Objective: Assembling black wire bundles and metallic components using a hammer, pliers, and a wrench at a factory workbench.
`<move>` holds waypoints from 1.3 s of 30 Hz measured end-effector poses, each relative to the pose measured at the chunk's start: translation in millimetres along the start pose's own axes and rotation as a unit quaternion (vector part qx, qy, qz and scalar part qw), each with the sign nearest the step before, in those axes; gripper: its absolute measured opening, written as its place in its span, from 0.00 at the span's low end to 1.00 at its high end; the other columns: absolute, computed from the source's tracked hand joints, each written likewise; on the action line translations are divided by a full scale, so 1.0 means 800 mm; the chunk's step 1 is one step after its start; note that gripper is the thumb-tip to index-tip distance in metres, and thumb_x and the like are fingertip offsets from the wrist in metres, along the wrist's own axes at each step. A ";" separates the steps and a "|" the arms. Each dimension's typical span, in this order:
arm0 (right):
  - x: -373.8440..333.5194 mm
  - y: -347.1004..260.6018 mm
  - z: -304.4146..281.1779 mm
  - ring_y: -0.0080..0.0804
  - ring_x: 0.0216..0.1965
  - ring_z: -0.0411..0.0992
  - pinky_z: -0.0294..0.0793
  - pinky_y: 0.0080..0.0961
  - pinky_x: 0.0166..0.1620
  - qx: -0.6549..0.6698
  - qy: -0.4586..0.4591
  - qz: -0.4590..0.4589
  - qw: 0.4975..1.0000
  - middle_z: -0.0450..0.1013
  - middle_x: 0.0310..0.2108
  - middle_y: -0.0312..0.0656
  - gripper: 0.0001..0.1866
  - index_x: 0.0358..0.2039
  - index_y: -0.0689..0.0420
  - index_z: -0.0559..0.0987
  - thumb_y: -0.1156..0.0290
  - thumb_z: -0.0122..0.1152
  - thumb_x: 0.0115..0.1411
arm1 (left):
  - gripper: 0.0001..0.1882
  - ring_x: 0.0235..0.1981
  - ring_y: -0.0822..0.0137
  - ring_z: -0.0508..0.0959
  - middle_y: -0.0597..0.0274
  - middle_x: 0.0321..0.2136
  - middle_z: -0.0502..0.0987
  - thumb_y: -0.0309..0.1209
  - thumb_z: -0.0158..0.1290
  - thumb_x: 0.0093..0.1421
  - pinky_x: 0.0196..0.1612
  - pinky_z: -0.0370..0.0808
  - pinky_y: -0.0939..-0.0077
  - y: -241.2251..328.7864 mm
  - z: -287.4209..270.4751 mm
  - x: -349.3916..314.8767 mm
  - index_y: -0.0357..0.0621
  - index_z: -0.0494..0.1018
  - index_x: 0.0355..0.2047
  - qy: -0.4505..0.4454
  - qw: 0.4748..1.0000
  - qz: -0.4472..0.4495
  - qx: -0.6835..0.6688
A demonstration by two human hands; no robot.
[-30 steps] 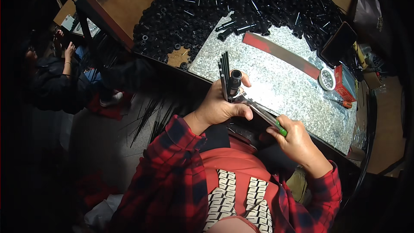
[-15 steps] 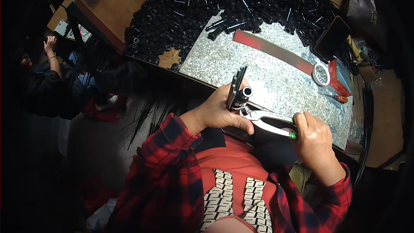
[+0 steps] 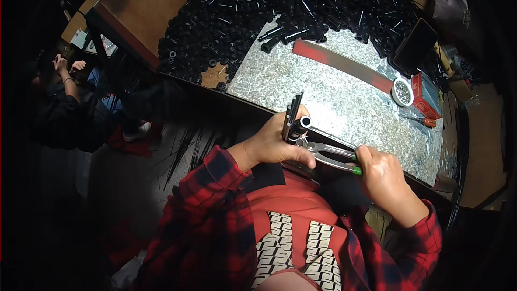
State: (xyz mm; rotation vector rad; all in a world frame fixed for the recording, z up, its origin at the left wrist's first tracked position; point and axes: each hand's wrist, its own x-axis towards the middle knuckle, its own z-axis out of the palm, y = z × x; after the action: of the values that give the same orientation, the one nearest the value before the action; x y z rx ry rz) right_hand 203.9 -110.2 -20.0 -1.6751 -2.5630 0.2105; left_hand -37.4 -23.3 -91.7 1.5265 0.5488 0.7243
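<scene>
My left hand (image 3: 277,143) is wrapped round a black tube with thin black rods (image 3: 295,125). The tube's round, pale-rimmed hollow end points up, and the rods stand beside it above my fingers. In my closed right hand (image 3: 383,172) are metal pliers (image 3: 329,157) with green handle ends. Their jaws meet the lower part of the tube next to my left thumb. What exactly lies between the jaws is too small to make out. Both hands are just in front of the table's near edge, over my lap.
A large heap of black parts with metal pins (image 3: 242,11) covers the back of the speckled tabletop (image 3: 269,75). On it lie a red-and-brown flat bar (image 3: 342,66), a white bowl of small metal pieces (image 3: 402,92), a red box (image 3: 425,99) and a screwdriver (image 3: 428,123). Another person (image 3: 67,97) is at left.
The pliers have shifted a little left and their handles are closer together. The tube has dipped slightly in my left hand. At left, the other person's hands have moved.
</scene>
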 end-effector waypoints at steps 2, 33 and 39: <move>-0.003 0.005 0.010 0.50 0.24 0.73 0.71 0.41 0.27 0.086 -0.019 -0.007 0.996 0.70 0.22 0.51 0.08 0.26 0.62 0.69 0.75 0.60 0.50 | 0.39 0.22 0.84 0.60 0.77 0.20 0.60 0.42 0.76 0.29 0.24 0.58 0.87 -0.012 0.003 -0.002 0.51 0.56 0.30 0.047 0.994 0.023 -0.091; 0.050 -0.045 0.038 0.43 0.23 0.73 0.69 0.30 0.27 0.356 0.168 -0.045 0.918 0.71 0.22 0.46 0.06 0.29 0.60 0.72 0.79 0.60 0.53 | 0.12 0.35 0.76 0.73 0.64 0.33 0.74 0.19 0.54 0.54 0.39 0.72 0.79 -0.011 0.030 -0.014 0.37 0.69 0.39 0.057 0.991 0.104 0.057; 0.048 -0.053 0.033 0.36 0.21 0.71 0.69 0.27 0.27 0.383 0.160 -0.027 0.909 0.70 0.21 0.45 0.06 0.29 0.61 0.72 0.75 0.60 0.56 | 0.08 0.29 0.75 0.67 0.66 0.26 0.68 0.22 0.56 0.54 0.32 0.65 0.78 -0.011 0.036 -0.012 0.42 0.67 0.27 0.098 0.989 0.101 0.048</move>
State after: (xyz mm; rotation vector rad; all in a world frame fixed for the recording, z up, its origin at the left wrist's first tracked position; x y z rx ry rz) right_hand 146.3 -93.9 -39.7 -1.2043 -1.8956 0.7517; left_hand -22.4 -49.2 -101.8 1.6256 0.5873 1.0260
